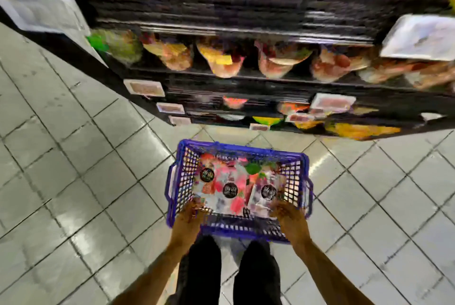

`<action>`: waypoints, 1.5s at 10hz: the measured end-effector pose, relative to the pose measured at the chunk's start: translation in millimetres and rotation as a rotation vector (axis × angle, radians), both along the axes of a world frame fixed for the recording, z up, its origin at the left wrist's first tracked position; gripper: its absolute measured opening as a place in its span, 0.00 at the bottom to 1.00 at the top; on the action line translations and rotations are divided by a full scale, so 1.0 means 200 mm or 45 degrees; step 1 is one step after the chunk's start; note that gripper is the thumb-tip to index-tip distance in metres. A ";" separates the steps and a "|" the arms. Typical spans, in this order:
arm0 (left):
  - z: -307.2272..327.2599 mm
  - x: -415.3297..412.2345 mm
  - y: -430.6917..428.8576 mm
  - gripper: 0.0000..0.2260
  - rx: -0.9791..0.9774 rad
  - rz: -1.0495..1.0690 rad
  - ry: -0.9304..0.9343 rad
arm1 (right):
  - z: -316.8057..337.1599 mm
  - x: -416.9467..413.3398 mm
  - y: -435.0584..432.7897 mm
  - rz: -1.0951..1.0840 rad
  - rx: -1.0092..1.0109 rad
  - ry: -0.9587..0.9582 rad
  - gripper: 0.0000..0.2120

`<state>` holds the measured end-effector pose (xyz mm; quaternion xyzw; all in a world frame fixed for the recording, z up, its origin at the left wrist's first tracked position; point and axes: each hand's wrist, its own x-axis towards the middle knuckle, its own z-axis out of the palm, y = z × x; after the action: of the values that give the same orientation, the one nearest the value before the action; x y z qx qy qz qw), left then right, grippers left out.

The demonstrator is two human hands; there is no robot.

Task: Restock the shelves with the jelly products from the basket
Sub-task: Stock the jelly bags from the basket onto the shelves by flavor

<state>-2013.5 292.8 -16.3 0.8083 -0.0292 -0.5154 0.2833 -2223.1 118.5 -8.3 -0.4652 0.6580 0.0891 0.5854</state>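
From your head view, the blue basket [242,150] sits on the tiled floor [73,157] just in front of the black shelves [246,81], and the jelly packs [230,187] lie flat inside it, pink and white with round dark labels. Your left hand [188,217] is at the near left corner of the basket, its fingers [197,205] reaching over the rim. Your right hand [291,219] is at the near right, its fingers [277,206] just above the nearest pack. Motion blur hides whether either set of fingers grips anything, so you cannot tell. Colourful bagged goods [221,59] fill the shelf rows.
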 end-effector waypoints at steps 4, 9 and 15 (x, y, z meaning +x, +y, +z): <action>-1.14 0.13 0.02 0.11 0.181 -0.273 -0.211 | -1.26 0.13 0.16 0.385 -0.121 0.440 0.08; -1.46 -0.21 -0.11 0.17 0.061 -0.096 0.171 | -1.61 0.03 0.17 -0.318 0.062 0.400 0.48; -1.44 -0.25 -0.22 0.36 -0.024 0.036 0.267 | -1.17 -0.04 0.18 -0.678 0.347 -0.075 0.17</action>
<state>-2063.3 249.3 -304.6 0.7475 0.0072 -0.5929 0.2996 -2231.0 155.2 -243.1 -0.1957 0.7217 0.0062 0.6639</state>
